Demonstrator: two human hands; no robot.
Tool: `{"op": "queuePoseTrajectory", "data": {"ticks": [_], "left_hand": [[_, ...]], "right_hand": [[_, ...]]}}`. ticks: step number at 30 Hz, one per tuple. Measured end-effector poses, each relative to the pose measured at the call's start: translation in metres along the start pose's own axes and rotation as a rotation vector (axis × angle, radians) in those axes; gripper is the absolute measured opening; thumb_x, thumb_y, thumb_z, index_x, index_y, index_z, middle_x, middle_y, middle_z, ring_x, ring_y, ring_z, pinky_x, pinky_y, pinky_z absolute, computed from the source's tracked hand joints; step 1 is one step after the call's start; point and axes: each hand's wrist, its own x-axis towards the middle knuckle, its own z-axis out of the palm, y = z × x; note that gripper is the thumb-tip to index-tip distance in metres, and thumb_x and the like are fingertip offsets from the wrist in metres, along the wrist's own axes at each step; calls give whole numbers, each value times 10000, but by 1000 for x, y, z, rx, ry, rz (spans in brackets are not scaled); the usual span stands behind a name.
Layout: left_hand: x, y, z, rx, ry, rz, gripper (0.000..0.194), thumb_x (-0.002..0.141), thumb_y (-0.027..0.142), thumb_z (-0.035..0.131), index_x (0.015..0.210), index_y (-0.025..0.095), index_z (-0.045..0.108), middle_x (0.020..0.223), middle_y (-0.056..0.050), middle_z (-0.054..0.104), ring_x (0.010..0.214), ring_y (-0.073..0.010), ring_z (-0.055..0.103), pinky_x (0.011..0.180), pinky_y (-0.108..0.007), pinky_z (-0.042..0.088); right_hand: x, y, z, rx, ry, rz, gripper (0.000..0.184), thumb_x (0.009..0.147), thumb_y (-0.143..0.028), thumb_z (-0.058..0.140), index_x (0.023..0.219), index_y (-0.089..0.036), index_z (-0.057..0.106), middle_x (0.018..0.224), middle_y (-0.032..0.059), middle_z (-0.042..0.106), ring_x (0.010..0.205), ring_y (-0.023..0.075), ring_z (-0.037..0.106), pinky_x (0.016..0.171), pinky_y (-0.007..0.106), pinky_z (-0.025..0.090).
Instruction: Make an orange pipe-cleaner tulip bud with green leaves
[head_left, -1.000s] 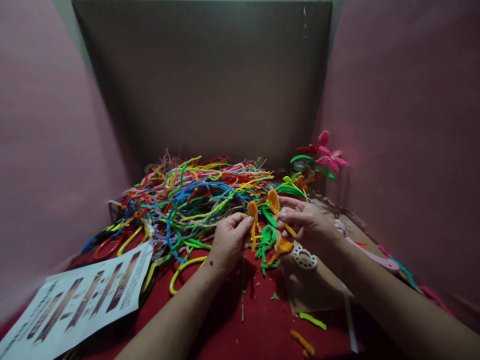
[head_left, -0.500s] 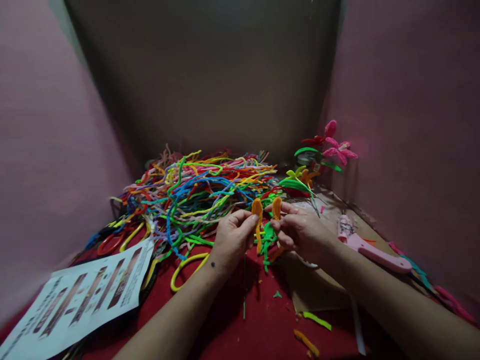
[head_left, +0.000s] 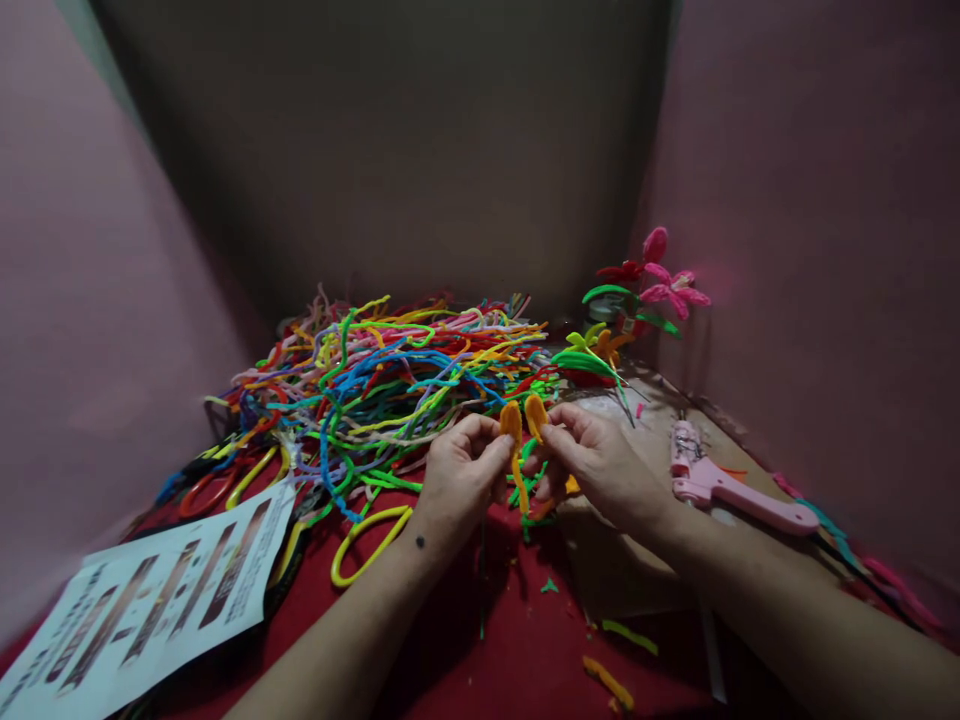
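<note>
My left hand (head_left: 461, 478) pinches an orange pipe-cleaner petal loop (head_left: 511, 425) whose stem hangs down between my hands. My right hand (head_left: 600, 465) pinches a second orange petal loop (head_left: 535, 415), held right beside the first so the two loops nearly touch. Green pipe-cleaner pieces (head_left: 534, 478) lie just under both hands. All of this sits over a red cloth (head_left: 517, 640).
A big heap of coloured pipe cleaners (head_left: 382, 375) fills the area behind my hands. Pink and green pipe-cleaner flowers (head_left: 660, 285) stand at the back right. A pink glue gun (head_left: 724, 485) lies on cardboard (head_left: 622, 570) at the right. A printed sheet (head_left: 150, 595) lies front left. Walls close in on three sides.
My hands have drawn closer together, bringing the two orange loops side by side. The white ring near my right hand is no longer visible, and the glue gun has come into view.
</note>
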Motion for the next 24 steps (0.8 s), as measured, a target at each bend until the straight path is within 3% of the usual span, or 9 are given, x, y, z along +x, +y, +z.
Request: {"op": "queuePoseTrajectory", "data": {"ticks": [8,17,24], "left_hand": [[-4,-1,2,44,21,25,136,680,255,605,624,173,512,416,79,462,289,-47,389,306,-163,290],[-2,-1,1,59,17,16,132,678,252,599,621,173,510,392,83,452,274,-44,370,303,-163,281],[-1,-2,1,60,9,24,134,681,257,597,623,174,509,404,82,450,281,-43,370,311,-165,285]], "right_hand": [[-5,9,0,-373,139,-208,90,856,-280,428,795,-216,442,520,-46,501,436,109,510,405,203,368],[-4,12,-2,-273,103,-216,100,849,-300,459,794,-216,460,521,-37,516,425,108,492,386,205,342],[-7,6,1,-259,75,-171,83,840,-279,443,781,-222,431,509,-49,530,393,113,525,363,206,393]]}}
